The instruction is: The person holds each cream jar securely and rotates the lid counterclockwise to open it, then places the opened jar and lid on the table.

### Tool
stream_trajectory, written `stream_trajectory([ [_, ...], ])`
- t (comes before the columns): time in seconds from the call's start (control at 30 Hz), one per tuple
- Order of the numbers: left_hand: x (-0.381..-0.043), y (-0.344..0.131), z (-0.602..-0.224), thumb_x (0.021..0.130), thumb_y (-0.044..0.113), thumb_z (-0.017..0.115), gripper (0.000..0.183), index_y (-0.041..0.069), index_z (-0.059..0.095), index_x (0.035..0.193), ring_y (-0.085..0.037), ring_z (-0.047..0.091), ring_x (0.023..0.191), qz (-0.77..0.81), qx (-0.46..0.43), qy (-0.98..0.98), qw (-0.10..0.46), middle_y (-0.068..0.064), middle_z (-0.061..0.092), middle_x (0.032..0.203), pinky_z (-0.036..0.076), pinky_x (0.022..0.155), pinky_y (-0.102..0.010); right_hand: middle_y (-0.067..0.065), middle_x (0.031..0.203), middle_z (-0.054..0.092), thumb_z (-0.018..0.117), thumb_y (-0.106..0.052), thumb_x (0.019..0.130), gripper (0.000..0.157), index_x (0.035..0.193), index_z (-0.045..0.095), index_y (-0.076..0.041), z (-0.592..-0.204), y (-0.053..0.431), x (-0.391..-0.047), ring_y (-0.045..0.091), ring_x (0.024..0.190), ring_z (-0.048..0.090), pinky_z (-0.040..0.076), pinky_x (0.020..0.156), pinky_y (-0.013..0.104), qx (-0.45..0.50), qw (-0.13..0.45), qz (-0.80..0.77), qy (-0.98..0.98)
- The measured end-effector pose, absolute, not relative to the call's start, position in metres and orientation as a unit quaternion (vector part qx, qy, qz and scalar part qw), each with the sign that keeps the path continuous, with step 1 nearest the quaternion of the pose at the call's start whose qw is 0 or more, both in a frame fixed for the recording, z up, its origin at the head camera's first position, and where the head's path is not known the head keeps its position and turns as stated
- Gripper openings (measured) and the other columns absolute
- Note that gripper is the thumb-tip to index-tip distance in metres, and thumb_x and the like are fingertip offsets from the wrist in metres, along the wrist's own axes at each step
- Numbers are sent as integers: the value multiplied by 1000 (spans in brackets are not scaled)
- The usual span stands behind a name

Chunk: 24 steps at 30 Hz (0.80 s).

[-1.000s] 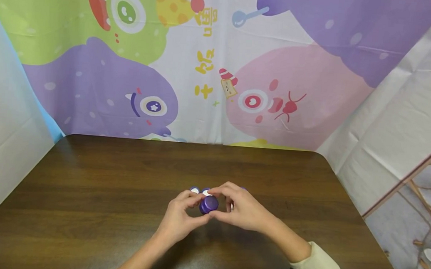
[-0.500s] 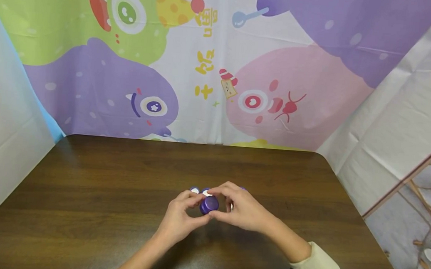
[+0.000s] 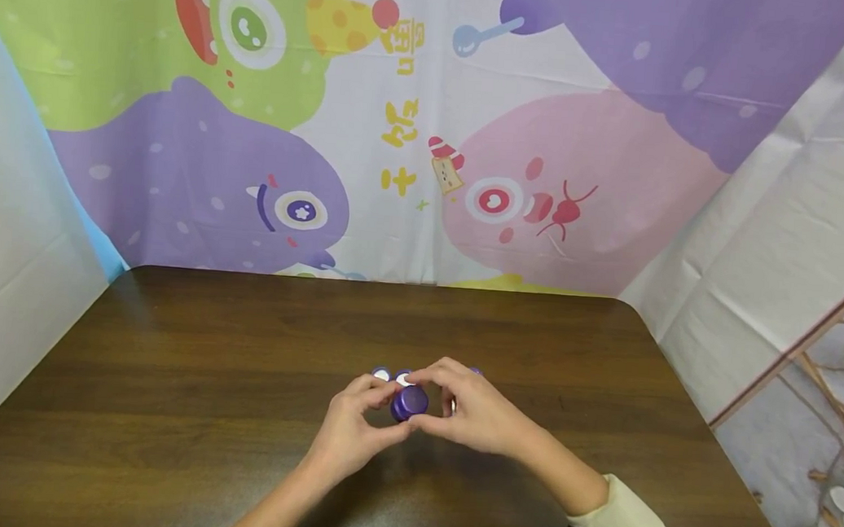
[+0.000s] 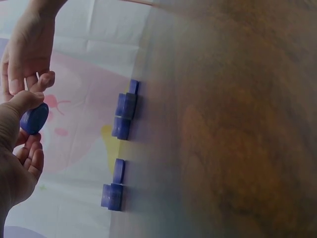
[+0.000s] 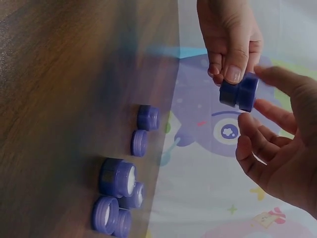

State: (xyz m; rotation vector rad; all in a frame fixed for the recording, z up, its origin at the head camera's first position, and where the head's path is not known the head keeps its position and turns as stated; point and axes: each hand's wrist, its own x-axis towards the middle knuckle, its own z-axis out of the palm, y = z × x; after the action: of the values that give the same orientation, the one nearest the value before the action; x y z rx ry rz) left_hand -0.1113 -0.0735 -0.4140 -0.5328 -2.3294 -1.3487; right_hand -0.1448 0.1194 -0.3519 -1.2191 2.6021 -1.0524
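Note:
A small purple jar [image 3: 410,403] with a round lid is held between both hands above the table. My left hand [image 3: 350,430] grips it from the left side, and my right hand [image 3: 481,413] pinches its rim from the right with thumb and forefinger. In the right wrist view, a groove parts the jar's body [image 5: 228,94] from the wider lid [image 5: 249,93]. The left thumb lies on the body there, while right fingertips touch the lid's edge. From the left wrist the jar [image 4: 35,119] shows its flat round face.
Behind the hands, on the dark wooden table [image 3: 198,411], stand more purple jars. One jar [image 5: 116,177] is lidless with white inside. Another jar [image 5: 148,117] stands beside a purple lid [image 5: 139,143]. A hollow lid [image 5: 105,214] lies nearer. A printed curtain [image 3: 409,238] hangs behind the table.

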Motion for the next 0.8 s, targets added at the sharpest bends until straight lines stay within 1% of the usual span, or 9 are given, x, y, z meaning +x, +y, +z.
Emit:
stream_trajectory([
  [0.1,-110,-73,-413,66,13,83,42,6,71,105,-9,59,86,-489,-176,-835,179,6,61,93,53,75,-25,1,104,58,70,-13,81,37,117,62,-12,-351,119,-144,-1,63,47,45,55,18,-396,45,-341,851],
  [0.13,-110,-73,-412,66,14,83,42,6,71,106,-10,59,86,-491,-173,-835,175,6,61,93,53,75,-25,1,105,58,70,-12,81,38,118,62,-13,-351,119,-144,-1,63,47,45,55,18,-397,48,-340,851],
  [0.23,-109,-72,-411,66,13,84,43,7,71,106,-10,59,86,-495,-163,-837,164,6,61,93,52,76,-24,2,110,57,70,-12,81,45,124,58,-14,-350,119,-144,0,63,49,46,56,18,-400,58,-339,850],
  [0.37,-110,-72,-411,65,11,84,40,6,71,103,-10,59,86,-495,-159,-839,162,5,61,93,53,76,-25,3,113,56,73,-18,80,53,129,54,-12,-350,120,-143,1,62,48,45,56,18,-395,56,-341,851],
  [0.47,-110,-73,-411,65,12,84,40,5,71,103,-10,59,86,-494,-158,-840,161,6,61,92,52,76,-24,1,108,57,73,-20,81,47,124,58,-11,-350,119,-144,0,61,46,44,55,17,-387,48,-339,856],
  [0.6,-109,-73,-411,66,14,84,43,7,71,106,-10,59,87,-495,-160,-839,159,6,61,93,52,77,-24,0,104,58,71,-16,81,37,117,62,-14,-352,119,-145,-1,61,46,44,54,17,-392,44,-333,857],
  [0.7,-110,-73,-411,66,14,84,44,7,70,107,-10,59,87,-496,-162,-837,161,6,61,93,52,77,-24,1,107,58,71,-14,81,41,121,60,-15,-351,118,-146,1,62,47,45,55,17,-405,46,-330,851],
  [0.8,-111,-74,-412,65,13,84,43,7,71,106,-10,59,86,-496,-164,-837,165,6,61,93,52,76,-24,2,110,57,73,-18,80,48,125,57,-14,-351,118,-145,2,62,48,45,55,18,-407,46,-334,849],
])
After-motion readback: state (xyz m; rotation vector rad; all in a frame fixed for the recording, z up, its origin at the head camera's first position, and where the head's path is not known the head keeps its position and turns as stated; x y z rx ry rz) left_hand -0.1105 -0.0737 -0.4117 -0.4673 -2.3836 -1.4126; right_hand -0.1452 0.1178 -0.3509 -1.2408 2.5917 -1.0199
